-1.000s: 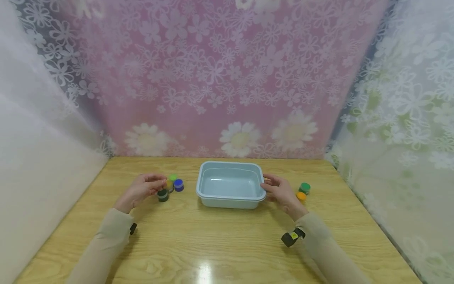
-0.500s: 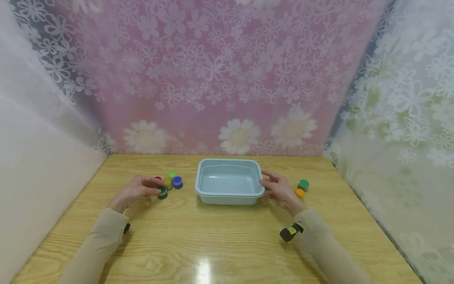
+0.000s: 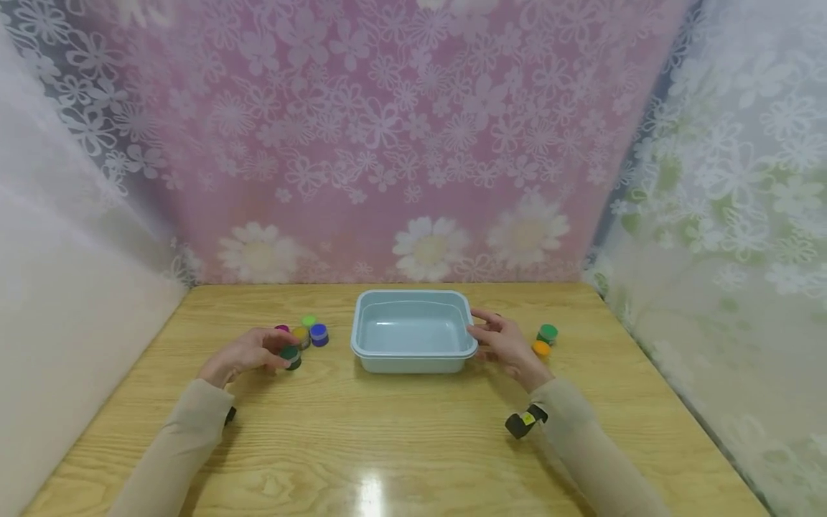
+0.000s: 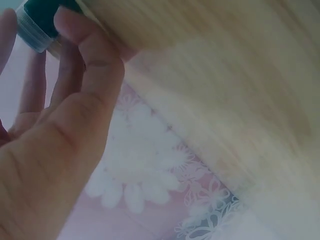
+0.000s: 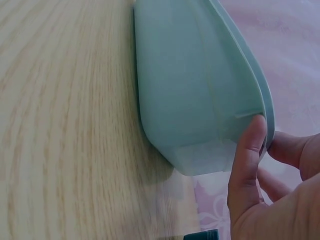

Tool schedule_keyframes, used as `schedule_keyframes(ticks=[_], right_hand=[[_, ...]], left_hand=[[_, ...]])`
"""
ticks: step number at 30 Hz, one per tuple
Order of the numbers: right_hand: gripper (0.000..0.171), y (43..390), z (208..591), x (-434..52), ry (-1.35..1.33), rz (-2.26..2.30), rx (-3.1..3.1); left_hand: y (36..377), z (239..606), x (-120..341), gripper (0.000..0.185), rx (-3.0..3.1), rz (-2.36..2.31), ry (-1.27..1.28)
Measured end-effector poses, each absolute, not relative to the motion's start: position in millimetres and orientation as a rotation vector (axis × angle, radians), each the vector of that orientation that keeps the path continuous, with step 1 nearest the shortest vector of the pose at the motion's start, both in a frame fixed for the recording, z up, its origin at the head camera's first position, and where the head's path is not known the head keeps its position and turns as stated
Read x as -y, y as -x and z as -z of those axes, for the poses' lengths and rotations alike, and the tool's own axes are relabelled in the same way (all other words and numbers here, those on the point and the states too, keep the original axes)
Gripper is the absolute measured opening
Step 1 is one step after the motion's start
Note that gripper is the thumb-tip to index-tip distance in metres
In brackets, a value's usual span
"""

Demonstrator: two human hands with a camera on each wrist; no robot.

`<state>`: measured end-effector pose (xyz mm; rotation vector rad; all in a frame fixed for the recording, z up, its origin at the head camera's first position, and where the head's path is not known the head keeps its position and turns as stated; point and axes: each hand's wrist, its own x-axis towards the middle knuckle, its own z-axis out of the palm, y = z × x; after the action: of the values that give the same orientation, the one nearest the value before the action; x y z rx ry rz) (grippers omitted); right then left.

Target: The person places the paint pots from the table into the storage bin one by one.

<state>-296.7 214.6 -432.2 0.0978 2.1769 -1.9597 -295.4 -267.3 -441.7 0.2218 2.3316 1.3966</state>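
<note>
My left hand (image 3: pixel 242 353) has thumb and fingers around a small dark green paint pot (image 3: pixel 292 357) on the left of the table. Close up in the left wrist view, the thumb tip lies against that green pot (image 4: pixel 42 17). Beside it stand a yellow pot (image 3: pixel 301 337), a blue pot (image 3: pixel 319 334), a light green pot (image 3: pixel 309 321) and a partly hidden magenta pot (image 3: pixel 281 328). With my right hand (image 3: pixel 510 348) I pinch the right rim of a pale blue plastic basin (image 3: pixel 413 365). Nothing lies inside the basin.
To the right of my right hand stand a green pot (image 3: pixel 548 333) and an orange pot (image 3: pixel 541 349). Wood-grain table (image 3: pixel 388 445) extends in front of the basin. A pink flowered cloth (image 3: pixel 362 179) hangs at the back, with pale cloths at both sides.
My left hand has come down and nearer, from the yellow pot to the dark green pot, uncovering the magenta one. My right hand keeps its place on the basin's rim.
</note>
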Motion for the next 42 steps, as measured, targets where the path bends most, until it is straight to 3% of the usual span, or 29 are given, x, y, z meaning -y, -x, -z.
schedule_keyframes(ticks=[10, 24, 42], right_hand=[[0.053, 297, 431, -212, -0.075, 1.943, -2.185], [0.055, 299, 433, -216, -0.071, 1.951, -2.173], [0.057, 298, 436, -217, -0.049, 1.979, -2.138]], left_hand=[[297, 446, 270, 0.050, -2.279, -1.418, -0.151], [303, 435, 281, 0.055, -2.217, -1.427, -0.387], [309, 429, 261, 0.061, -2.247, -1.584, -0.411]])
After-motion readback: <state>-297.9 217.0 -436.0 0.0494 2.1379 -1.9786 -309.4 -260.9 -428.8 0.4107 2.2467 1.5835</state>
